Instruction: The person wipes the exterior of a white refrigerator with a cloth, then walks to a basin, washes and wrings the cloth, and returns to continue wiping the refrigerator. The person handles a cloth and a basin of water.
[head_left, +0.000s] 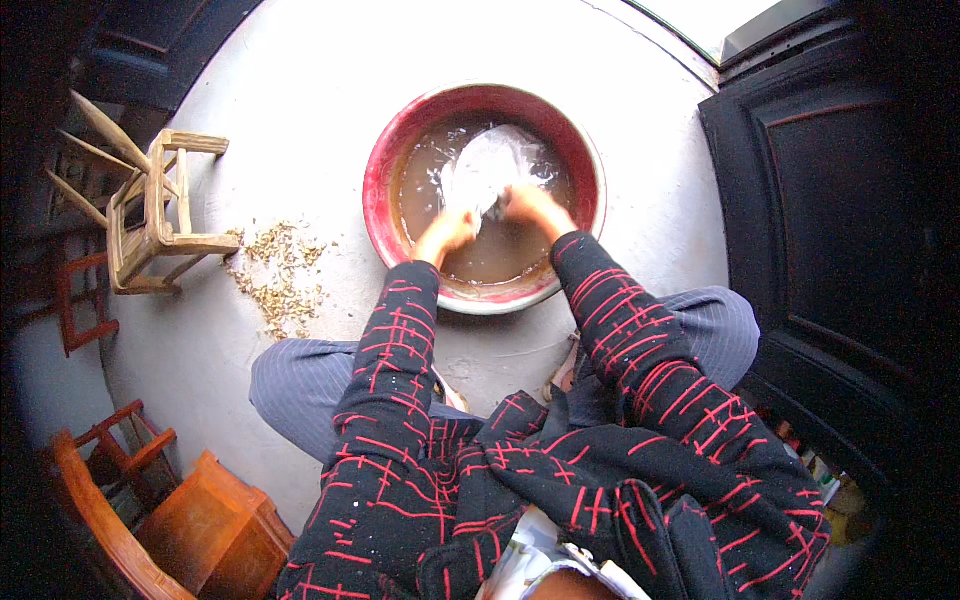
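A large red basin (382, 165) with a pale rim stands on the floor in front of me, holding murky brown water (487, 259). A white wet item, apparently cloth (484, 161), lies partly in the water near the basin's middle. At its lower left edge my left hand (452, 227) is closed on the white item. My right hand (529, 206), slightly blurred, grips it at the lower right. The two hands are a short way apart, just above the water. Glare hides the detail of the white item, and its lower part is under water.
A rough wooden chair (161, 202) lies tipped over at the left, beside scattered small tan pieces (281, 274) on the floor. An orange-brown wooden chair (199, 525) stands at the lower left. A dark panelled door (832, 217) is at the right. My bent knees flank the basin's near side.
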